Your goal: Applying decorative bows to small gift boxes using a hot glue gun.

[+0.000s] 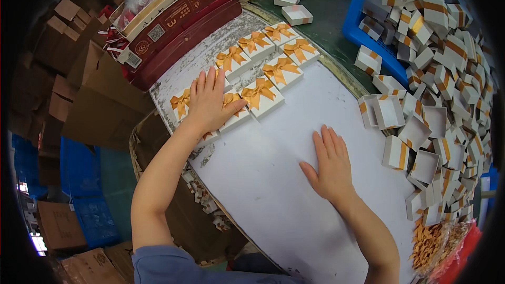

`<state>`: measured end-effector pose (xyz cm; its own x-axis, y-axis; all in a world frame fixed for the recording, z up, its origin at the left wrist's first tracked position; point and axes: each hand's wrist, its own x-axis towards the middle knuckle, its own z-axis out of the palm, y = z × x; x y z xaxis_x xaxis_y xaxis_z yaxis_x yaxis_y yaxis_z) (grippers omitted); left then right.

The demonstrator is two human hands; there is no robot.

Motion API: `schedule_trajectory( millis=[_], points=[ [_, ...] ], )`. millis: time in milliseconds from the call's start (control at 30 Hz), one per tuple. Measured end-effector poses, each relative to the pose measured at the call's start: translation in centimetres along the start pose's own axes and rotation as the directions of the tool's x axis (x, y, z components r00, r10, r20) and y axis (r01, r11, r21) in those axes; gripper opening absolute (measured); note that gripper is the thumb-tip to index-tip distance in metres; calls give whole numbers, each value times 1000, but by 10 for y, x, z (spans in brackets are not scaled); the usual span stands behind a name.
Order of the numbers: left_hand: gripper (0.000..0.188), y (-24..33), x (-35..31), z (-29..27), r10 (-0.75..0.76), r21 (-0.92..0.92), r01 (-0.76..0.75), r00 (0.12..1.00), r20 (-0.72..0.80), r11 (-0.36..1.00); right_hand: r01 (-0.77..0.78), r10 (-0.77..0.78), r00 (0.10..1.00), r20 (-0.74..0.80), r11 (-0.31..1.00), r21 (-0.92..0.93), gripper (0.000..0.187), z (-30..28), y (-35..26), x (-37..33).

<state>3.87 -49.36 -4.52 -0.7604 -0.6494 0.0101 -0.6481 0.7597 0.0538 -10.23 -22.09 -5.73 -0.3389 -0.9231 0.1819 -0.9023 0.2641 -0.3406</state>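
Where flattened, left grip atop bowed boxes.

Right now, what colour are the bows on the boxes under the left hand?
Golden-orange satin bows on white square lids, clearest in the head view beside the left hand.

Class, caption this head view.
Left hand flat on bow-topped white boxes; right hand flat on white table.

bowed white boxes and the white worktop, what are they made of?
Bowed boxes: likely matte white cardboard, with sharp folded edges; bows look like glossy gold satin ribbon. White worktop: probably painted board, smooth and low-sheen, paint worn off in grey patches at its far-left corner.
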Motion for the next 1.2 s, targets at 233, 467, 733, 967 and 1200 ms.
schedule_trajectory(
  millis=[233,467,733,967,1200],
  points=[
    [91,1,7,-5,9,-7,-9,999,43,1000,14,-13,999,38,1000,-26,62,2,2,0],
    [92,-5,69,-12,9,-85,-30,971,-238,996,59,-52,997,-48,988,143,61,17,-15,59],
    [77,-9,91,-4,79,-146,-99,988,-135,984,216,-218,976,-8,957,196,62,35,5,84],
    [59,59,195,-2,323,-44,-329,940,-106,943,-140,155,913,-378,988,68,70,41,41,161],
    [50,1,123,10,344,-267,-352,936,-81,897,30,8,978,-208,984,178,70,45,14,135]
  ],
)
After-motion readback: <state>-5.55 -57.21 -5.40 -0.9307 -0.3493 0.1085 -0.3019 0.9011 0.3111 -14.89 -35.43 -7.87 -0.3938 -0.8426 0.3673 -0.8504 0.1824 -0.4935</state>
